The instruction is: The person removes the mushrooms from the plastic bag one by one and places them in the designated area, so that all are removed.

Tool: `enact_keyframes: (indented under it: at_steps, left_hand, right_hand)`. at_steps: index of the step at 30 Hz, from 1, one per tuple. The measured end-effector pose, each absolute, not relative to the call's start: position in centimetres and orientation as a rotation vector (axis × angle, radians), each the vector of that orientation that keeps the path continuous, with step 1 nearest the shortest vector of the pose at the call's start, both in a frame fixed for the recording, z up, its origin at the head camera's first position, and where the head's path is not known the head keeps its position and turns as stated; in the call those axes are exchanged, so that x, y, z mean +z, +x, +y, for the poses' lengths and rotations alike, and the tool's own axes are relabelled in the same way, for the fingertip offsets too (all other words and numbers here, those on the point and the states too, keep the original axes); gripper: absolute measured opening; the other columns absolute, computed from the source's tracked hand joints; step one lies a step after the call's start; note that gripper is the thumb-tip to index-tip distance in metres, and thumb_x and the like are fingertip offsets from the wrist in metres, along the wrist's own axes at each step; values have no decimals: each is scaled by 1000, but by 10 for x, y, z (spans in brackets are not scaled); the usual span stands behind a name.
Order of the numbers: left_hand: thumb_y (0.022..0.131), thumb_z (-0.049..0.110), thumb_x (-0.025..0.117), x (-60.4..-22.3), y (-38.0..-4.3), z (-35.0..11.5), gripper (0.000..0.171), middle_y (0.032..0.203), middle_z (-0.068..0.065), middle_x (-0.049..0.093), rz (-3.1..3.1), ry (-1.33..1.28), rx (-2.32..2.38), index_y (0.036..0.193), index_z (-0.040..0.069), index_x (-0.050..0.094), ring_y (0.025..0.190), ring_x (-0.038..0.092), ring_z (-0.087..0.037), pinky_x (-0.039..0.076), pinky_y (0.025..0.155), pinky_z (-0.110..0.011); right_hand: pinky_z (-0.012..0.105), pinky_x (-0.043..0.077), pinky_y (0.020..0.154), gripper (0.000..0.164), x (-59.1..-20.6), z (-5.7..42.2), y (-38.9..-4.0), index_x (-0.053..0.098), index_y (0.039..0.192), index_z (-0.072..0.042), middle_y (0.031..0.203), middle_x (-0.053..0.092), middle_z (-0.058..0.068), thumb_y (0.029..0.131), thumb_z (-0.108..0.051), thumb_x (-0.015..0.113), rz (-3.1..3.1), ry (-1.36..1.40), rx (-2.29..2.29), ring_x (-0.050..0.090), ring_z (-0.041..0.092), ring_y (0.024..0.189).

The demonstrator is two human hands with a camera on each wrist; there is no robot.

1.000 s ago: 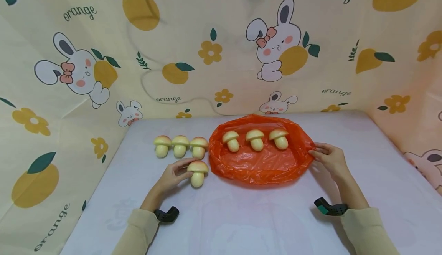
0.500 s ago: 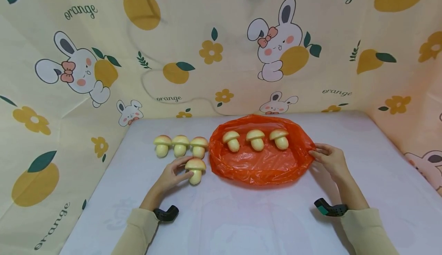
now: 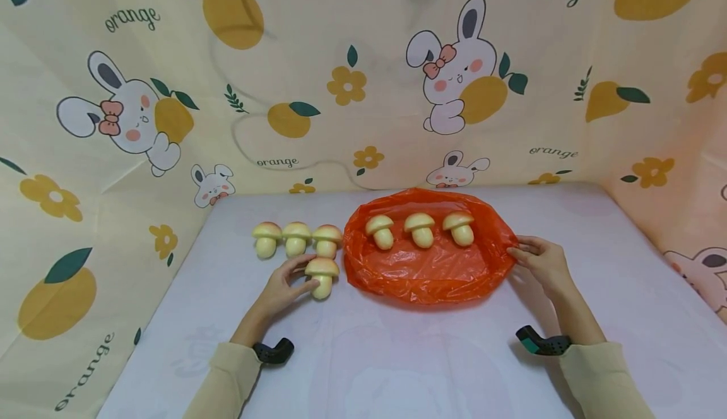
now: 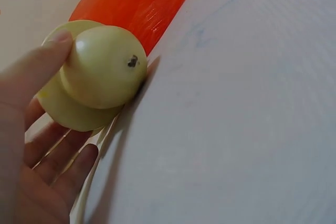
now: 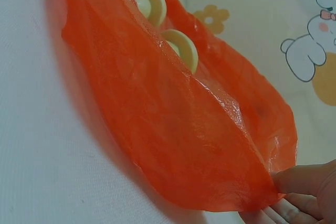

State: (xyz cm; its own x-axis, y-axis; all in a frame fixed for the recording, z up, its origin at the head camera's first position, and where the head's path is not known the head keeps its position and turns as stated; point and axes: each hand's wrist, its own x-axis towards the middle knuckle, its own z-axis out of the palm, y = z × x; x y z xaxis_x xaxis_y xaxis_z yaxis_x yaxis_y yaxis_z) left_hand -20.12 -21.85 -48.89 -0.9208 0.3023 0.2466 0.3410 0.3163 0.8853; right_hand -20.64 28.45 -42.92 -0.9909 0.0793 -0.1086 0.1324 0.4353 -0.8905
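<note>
My left hand (image 3: 284, 288) holds a toy mushroom (image 3: 322, 277) between thumb and fingers, just in front of a row of mushrooms. In the left wrist view the thumb presses the pale mushroom (image 4: 105, 69), whose rounded stem end faces the camera. On the right, my right hand (image 3: 543, 261) pinches the rim of an open red plastic bag (image 3: 426, 289). Three mushrooms (image 3: 419, 230) lie inside it, side by side. From the right wrist, the thumb and fingers grip the edge of the bag (image 5: 173, 129); two mushroom caps (image 5: 184, 51) show over its rim.
Left of the bag, three more mushrooms stand in a row: one at the left (image 3: 267, 240), one in the middle (image 3: 296, 240) and one at the right (image 3: 327, 240). A white cloth (image 3: 397, 362) covers the table. Behind it hangs a curtain (image 3: 386, 135) printed with rabbits and oranges.
The held mushroom has shifted slightly away from the person, toward the row, and a little left. The right hand and the bag look unmoved.
</note>
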Motion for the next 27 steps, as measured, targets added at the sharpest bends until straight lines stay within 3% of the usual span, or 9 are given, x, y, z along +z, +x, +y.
enact_keyframes:
  at_steps: [8,14,27]
  left_hand:
    - [82,7,74,-488,-201,-215,56,135,-23,53,-2514,-583,-1691,134,0,52,112,50,8,48,103,-18]
    - [81,6,75,-492,-201,-214,57,133,-24,53,-2492,-587,-1687,133,-2,52,111,49,11,47,100,-11]
    - [81,6,75,-487,-201,-214,59,136,-25,52,-2476,-563,-1730,133,-4,50,113,49,12,44,101,-8]
  right_hand:
    - [14,58,75,56,-430,284,-206,42,137,12,79,54,-33,96,-22,58,2602,182,-1657,58,-15,75]
    - [14,58,75,56,-430,284,-207,41,138,12,78,54,-32,96,-22,58,2596,189,-1658,58,-15,75]
    - [14,58,75,57,-430,286,-207,41,138,12,79,53,-32,97,-24,58,2606,185,-1636,58,-14,75]
